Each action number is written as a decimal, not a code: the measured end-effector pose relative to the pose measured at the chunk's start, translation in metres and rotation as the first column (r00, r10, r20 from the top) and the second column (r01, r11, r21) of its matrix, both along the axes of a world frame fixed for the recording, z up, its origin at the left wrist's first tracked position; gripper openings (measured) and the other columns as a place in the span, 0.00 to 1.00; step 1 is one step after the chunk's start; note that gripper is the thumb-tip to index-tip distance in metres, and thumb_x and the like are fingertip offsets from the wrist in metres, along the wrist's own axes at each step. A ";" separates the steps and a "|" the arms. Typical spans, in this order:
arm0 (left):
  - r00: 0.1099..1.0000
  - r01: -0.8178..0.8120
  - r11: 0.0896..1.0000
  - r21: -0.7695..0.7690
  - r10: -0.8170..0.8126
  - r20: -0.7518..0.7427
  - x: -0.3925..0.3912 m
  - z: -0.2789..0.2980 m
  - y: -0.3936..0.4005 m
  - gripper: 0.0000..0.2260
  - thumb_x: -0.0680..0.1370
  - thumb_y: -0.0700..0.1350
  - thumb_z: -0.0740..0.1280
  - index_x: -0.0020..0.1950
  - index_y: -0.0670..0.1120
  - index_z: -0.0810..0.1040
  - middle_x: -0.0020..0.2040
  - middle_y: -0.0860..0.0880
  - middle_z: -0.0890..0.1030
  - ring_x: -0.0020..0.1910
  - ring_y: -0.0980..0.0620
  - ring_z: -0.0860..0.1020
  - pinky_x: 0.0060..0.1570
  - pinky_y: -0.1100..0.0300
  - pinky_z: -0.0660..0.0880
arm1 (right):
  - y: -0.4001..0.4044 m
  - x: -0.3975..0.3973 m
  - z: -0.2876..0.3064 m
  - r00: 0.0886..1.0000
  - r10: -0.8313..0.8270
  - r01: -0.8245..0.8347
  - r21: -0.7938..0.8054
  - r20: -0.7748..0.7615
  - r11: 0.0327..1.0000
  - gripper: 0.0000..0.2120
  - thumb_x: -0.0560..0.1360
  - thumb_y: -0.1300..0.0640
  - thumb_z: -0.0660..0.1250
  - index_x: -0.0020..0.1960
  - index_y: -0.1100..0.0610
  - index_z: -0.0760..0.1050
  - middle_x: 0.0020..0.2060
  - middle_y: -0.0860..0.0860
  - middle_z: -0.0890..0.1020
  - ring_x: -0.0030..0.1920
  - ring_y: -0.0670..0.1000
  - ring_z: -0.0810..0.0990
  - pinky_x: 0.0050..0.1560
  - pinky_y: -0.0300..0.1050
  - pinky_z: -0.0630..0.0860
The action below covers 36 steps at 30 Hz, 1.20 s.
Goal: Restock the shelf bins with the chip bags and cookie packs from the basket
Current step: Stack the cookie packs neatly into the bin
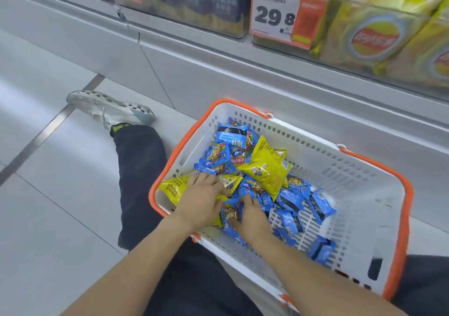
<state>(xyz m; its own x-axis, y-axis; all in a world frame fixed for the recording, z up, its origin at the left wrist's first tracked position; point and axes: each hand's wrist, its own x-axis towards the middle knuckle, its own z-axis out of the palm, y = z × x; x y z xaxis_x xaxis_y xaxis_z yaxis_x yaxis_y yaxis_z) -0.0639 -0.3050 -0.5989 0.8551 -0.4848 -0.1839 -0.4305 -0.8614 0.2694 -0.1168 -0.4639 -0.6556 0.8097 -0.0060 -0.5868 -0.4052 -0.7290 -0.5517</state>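
Note:
A white basket (pixel 359 194) with an orange rim sits on the floor in front of the shelf. Several blue cookie packs (pixel 291 201) and yellow chip bags (pixel 264 167) lie inside it. My left hand (pixel 201 201) rests on a yellow chip bag (pixel 172 187) at the basket's near left corner, fingers curled over its edge. My right hand (pixel 250 216) is just beside it, fingers curled into blue cookie packs (pixel 230 212). Clear shelf bins (pixel 379 41) above hold yellow chip bags.
A price tag reading 29.8 (pixel 274 14) hangs on the bin front. Another bin (pixel 201 2) to the left holds dark blue and yellow packs. My leg and white shoe (pixel 109 109) stretch across the tiled floor left of the basket. The grey shelf base (pixel 218 72) runs behind.

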 end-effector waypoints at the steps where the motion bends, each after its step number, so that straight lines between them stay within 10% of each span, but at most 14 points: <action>1: 1.000 -0.012 1.000 -0.022 0.013 0.027 0.000 -0.003 0.000 0.09 0.71 0.49 0.71 0.51 0.54 0.81 0.50 0.54 0.78 0.55 0.48 0.75 0.62 0.54 0.61 | 0.003 0.000 -0.001 0.999 -0.040 0.041 0.024 -0.007 0.999 0.28 0.74 0.51 0.73 0.67 0.55 0.63 0.62 0.57 0.70 0.57 0.60 0.77 0.50 0.49 0.73; 12: 0.997 -0.058 0.997 0.046 0.061 -0.056 0.008 0.014 -0.012 0.11 0.81 0.53 0.60 0.60 0.53 0.78 0.56 0.54 0.78 0.60 0.51 0.72 0.64 0.55 0.63 | -0.056 0.033 0.066 0.968 0.039 0.009 0.191 -0.248 0.982 0.43 0.64 0.50 0.82 0.72 0.53 0.64 0.61 0.52 0.74 0.54 0.53 0.76 0.51 0.46 0.74; 17: 0.979 -0.147 0.947 -0.287 0.098 -0.178 0.012 0.062 -0.047 0.11 0.83 0.52 0.60 0.48 0.49 0.77 0.38 0.54 0.78 0.37 0.59 0.76 0.44 0.57 0.74 | -0.095 0.054 0.135 0.987 -0.047 0.082 0.234 -0.153 0.969 0.40 0.60 0.53 0.84 0.67 0.52 0.69 0.36 0.49 0.77 0.30 0.48 0.75 0.31 0.43 0.71; 25: 0.851 -0.464 0.489 -0.738 0.015 -0.525 0.007 0.134 -0.121 0.12 0.77 0.54 0.70 0.56 0.49 0.79 0.51 0.50 0.84 0.45 0.45 0.84 0.46 0.52 0.81 | -0.152 0.051 0.239 0.968 -0.244 0.235 0.581 -0.064 0.779 0.18 0.71 0.64 0.76 0.58 0.59 0.75 0.45 0.59 0.86 0.41 0.57 0.86 0.42 0.50 0.84; 30: 0.944 -0.289 0.463 -0.838 -0.007 -0.329 0.020 0.166 -0.156 0.09 0.77 0.43 0.71 0.57 0.49 0.80 0.52 0.55 0.84 0.50 0.52 0.84 0.47 0.58 0.80 | -0.190 0.046 0.261 0.891 -0.182 -0.006 0.411 0.416 0.912 0.25 0.67 0.55 0.75 0.62 0.46 0.75 0.54 0.43 0.82 0.54 0.48 0.82 0.53 0.55 0.81; 36: 0.999 0.021 0.649 -0.760 -0.045 -0.011 0.032 0.208 -0.199 0.16 0.74 0.56 0.73 0.61 0.58 0.79 0.47 0.59 0.84 0.43 0.55 0.82 0.46 0.58 0.77 | -0.234 0.035 0.301 0.448 0.129 -0.144 -0.071 0.885 0.987 0.21 0.71 0.62 0.74 0.62 0.50 0.77 0.55 0.45 0.78 0.58 0.44 0.77 0.58 0.41 0.74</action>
